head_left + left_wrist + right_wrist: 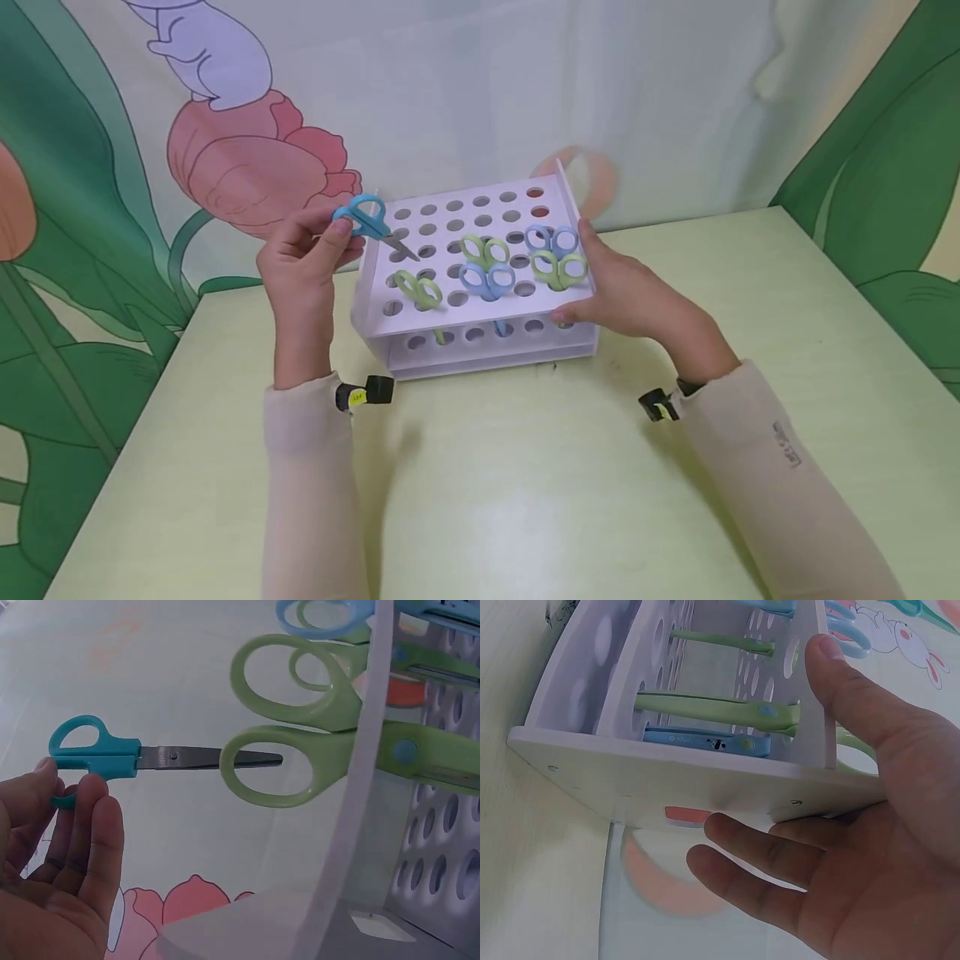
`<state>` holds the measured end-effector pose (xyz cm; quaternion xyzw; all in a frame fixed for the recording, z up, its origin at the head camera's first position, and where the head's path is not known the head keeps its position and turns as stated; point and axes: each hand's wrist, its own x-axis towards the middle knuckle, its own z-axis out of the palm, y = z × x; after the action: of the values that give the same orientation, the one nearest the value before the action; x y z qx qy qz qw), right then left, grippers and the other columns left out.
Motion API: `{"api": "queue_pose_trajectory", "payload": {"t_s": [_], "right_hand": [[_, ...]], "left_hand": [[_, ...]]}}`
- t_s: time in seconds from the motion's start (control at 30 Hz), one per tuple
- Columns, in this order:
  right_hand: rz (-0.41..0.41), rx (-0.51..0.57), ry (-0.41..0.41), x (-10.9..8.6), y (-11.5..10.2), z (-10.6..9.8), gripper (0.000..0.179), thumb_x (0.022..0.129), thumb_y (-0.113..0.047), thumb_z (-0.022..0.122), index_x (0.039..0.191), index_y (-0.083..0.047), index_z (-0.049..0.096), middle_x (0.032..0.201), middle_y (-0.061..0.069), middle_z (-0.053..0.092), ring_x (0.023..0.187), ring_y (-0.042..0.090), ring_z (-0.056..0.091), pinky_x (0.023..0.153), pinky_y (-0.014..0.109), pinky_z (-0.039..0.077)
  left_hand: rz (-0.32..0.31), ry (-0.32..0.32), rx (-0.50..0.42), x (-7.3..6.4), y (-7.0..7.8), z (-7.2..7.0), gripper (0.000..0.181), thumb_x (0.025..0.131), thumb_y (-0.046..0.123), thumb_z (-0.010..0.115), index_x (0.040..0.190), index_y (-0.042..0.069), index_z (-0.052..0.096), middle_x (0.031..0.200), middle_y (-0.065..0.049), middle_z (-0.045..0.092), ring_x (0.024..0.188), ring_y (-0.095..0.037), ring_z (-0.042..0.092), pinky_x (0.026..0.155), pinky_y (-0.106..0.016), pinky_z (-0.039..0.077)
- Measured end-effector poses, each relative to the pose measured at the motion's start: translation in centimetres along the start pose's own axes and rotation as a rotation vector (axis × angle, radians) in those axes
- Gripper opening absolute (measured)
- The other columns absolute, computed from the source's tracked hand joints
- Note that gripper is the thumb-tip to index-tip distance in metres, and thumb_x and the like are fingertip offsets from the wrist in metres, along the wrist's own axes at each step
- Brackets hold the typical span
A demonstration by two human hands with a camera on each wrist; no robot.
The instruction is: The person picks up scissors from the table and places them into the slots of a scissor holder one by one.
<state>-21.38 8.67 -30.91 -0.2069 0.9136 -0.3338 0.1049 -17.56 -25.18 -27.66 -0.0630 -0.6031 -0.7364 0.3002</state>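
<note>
My left hand point(303, 254) pinches one handle loop of a pair of teal scissors point(118, 756) between thumb and fingers. Their closed blades point down to the right, over the left part of a white holed rack point(468, 317). Several other scissors stand in its holes, handles up: green scissors point(421, 288) at the left, a green and a blue pair point(489, 288) in the middle, and a blue and a green pair point(557, 271) at the right. My right hand point(630, 287) holds the rack's right end, thumb on the top board's front edge and fingers along the side panel point(705, 780).
The rack stands on a pale green table point(495, 483), near its back edge. Behind hangs a light curtain point(465, 92) printed with a rabbit, flowers and leaves. A small wrist camera point(378, 389) sits on the left sleeve, another point(657, 404) on the right.
</note>
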Motion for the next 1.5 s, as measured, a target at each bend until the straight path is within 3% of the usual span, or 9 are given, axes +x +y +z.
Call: {"api": "queue_pose_trajectory", "payload": {"t_s": [0.27, 0.43, 0.77, 1.0, 1.17, 1.33, 1.5], "right_hand": [[0.005, 0.002, 0.004, 0.1, -0.1, 0.0, 0.128, 0.084, -0.037, 0.084, 0.16, -0.016, -0.017, 0.145, 0.015, 0.043, 0.115, 0.031, 0.048, 0.104, 0.049, 0.036], [0.007, 0.006, 0.002, 0.1, -0.1, 0.0, 0.129, 0.083, -0.038, 0.085, 0.16, -0.016, -0.017, 0.146, 0.016, 0.043, 0.115, 0.031, 0.048, 0.104, 0.05, 0.037], [0.013, 0.017, 0.001, 0.1, 0.1, 0.0, 0.13, 0.083, -0.041, 0.084, 0.16, -0.017, -0.017, 0.15, 0.015, 0.04, 0.117, 0.031, 0.048, 0.104, 0.05, 0.036], [0.015, 0.02, -0.001, 0.1, 0.0, 0.0, 0.13, 0.083, -0.041, 0.084, 0.16, -0.018, -0.018, 0.147, 0.014, 0.043, 0.115, 0.03, 0.048, 0.104, 0.05, 0.036], [0.011, 0.018, -0.001, 0.2, 0.1, 0.0, 0.13, 0.083, -0.041, 0.085, 0.16, -0.019, -0.018, 0.143, 0.013, 0.045, 0.113, 0.03, 0.049, 0.103, 0.05, 0.037], [0.012, 0.02, -0.001, 0.2, 0.1, 0.1, 0.131, 0.082, -0.041, 0.085, 0.16, -0.019, -0.018, 0.144, 0.013, 0.045, 0.114, 0.03, 0.048, 0.103, 0.05, 0.037], [0.011, 0.023, -0.002, 0.2, 0.0, 0.0, 0.13, 0.083, -0.04, 0.085, 0.16, -0.019, -0.018, 0.143, 0.013, 0.045, 0.113, 0.03, 0.049, 0.102, 0.049, 0.037]], "left_hand": [[-0.011, -0.039, 0.16, 0.1, -1.4, 0.1, 0.022, 0.091, 0.009, 0.077, 0.109, -0.003, 0.074, 0.092, -0.011, 0.067, 0.071, -0.018, 0.07, 0.075, -0.028, 0.058], [-0.064, -0.044, 0.256, 0.1, -1.9, 0.2, 0.025, 0.091, 0.014, 0.077, 0.112, 0.001, 0.076, 0.094, -0.01, 0.069, 0.078, -0.018, 0.072, 0.073, -0.027, 0.058], [-0.054, 0.037, 0.29, 0.2, -2.5, 0.4, 0.022, 0.091, 0.013, 0.076, 0.113, 0.007, 0.078, 0.098, -0.012, 0.069, 0.079, -0.015, 0.072, 0.073, -0.025, 0.057], [-0.016, 0.041, 0.365, 0.3, -2.5, 0.0, 0.021, 0.093, 0.012, 0.074, 0.113, 0.005, 0.078, 0.098, -0.013, 0.07, 0.079, -0.016, 0.071, 0.074, -0.022, 0.056], [-0.025, -0.014, 0.55, 0.2, -3.0, 0.0, 0.022, 0.096, 0.018, 0.072, 0.115, 0.008, 0.078, 0.101, -0.007, 0.073, 0.091, -0.015, 0.066, 0.084, -0.025, 0.052], [-0.065, -0.104, 0.716, 0.1, -3.4, 0.2, 0.023, 0.097, 0.019, 0.071, 0.117, 0.01, 0.077, 0.11, -0.008, 0.072, 0.115, -0.017, 0.057, 0.099, -0.039, 0.041], [-0.107, -0.174, 0.824, 0.0, -3.7, 0.4, 0.024, 0.098, 0.018, 0.07, 0.12, 0.012, 0.076, 0.109, -0.009, 0.07, 0.115, -0.02, 0.054, 0.097, -0.041, 0.042]]}}
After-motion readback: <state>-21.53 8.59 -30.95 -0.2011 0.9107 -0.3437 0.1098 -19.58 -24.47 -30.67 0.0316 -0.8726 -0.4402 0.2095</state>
